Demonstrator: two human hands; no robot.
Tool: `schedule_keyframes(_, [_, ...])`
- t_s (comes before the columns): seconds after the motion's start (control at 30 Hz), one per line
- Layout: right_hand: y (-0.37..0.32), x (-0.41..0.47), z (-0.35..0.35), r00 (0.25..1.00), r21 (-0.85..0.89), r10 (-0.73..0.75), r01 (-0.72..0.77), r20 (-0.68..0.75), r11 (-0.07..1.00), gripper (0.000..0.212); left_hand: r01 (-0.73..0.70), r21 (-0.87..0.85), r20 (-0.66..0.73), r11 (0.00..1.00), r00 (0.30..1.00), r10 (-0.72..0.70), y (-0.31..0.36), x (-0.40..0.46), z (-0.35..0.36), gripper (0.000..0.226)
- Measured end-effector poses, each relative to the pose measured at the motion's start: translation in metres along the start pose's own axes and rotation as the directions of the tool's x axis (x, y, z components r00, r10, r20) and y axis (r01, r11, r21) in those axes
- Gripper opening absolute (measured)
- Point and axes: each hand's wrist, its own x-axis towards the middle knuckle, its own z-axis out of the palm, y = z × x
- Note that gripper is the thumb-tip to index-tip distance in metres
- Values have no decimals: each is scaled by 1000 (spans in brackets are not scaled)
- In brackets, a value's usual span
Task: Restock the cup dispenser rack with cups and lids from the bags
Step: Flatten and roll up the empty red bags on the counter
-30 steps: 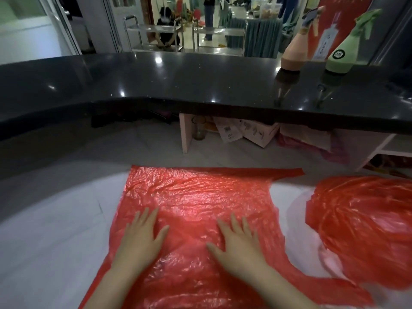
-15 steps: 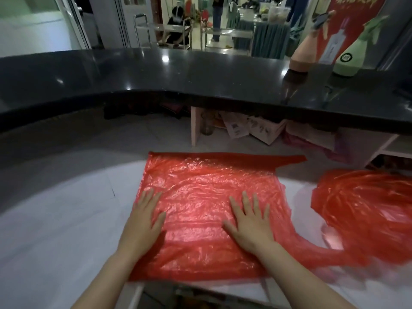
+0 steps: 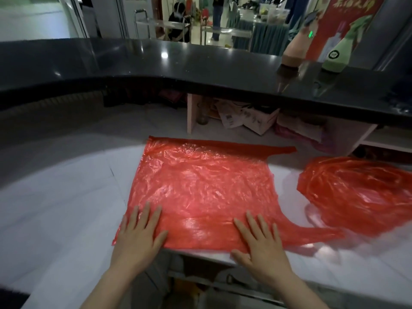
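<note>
Red bag (image 3: 200, 186) lies flat, handles rightward, under both flat, uncurled hands (image 3: 138, 235) (image 3: 259, 240)

Glossy black counter (image 3: 200, 63) above white worktop (image 3: 55, 208)

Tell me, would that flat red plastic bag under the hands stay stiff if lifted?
Probably not. The flat red plastic bag is thin, translucent and wrinkled, so it would likely droop. It looks very light, so a push could slide it over the smooth white counter. The left hand and right hand press it flat with straight fingers, suggesting it shifts or puffs easily.
</note>
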Motion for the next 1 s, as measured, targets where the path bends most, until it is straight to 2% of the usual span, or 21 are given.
schedule_keyframes(0.13, [24,6,0,1000,16,0,0,-12,1000,75,32,0,6,999,999,-32,-1,5,4,92])
schedule_keyframes(0.33, [85,-17,-7,988,46,153,-152,-29,987,75,18,35,74,999,997,-21,-2,-1,-2,106])
schedule_keyframes(0.47, [101,-26,-10,995,48,101,-100,-22,994,78,-54,53,38,997,998,52,3,-17,-7,113])
schedule_keyframes(0.6, [94,-33,-10,991,-5,98,-99,-91,995,94,-143,114,-52,983,987,150,6,-52,-9,101])
schedule_keyframes(0.7, [66,-48,-5,985,-87,-85,73,-148,994,94,-209,108,-155,972,962,224,8,-67,-9,95])
schedule_keyframes(0.77, [49,-61,-5,958,-63,-213,205,-190,977,76,-206,118,-281,971,931,232,9,-73,-5,86])
schedule_keyframes(0.8, [45,-65,-6,946,-38,-229,227,-231,973,62,-204,117,-321,972,918,232,9,-76,-3,83])
schedule_keyframes(0.83, [42,-68,-8,938,-18,-219,223,-267,975,47,-204,101,-360,974,905,226,8,-79,-3,81])
schedule_keyframes(0.9, [41,-70,-15,949,0,-191,197,-252,980,27,-195,31,-419,980,888,190,3,-84,-4,73])
schedule_keyframes(1.0, [47,-72,-28,950,16,-166,176,-266,984,19,-206,-30,-435,978,884,173,-1,-91,-12,62])
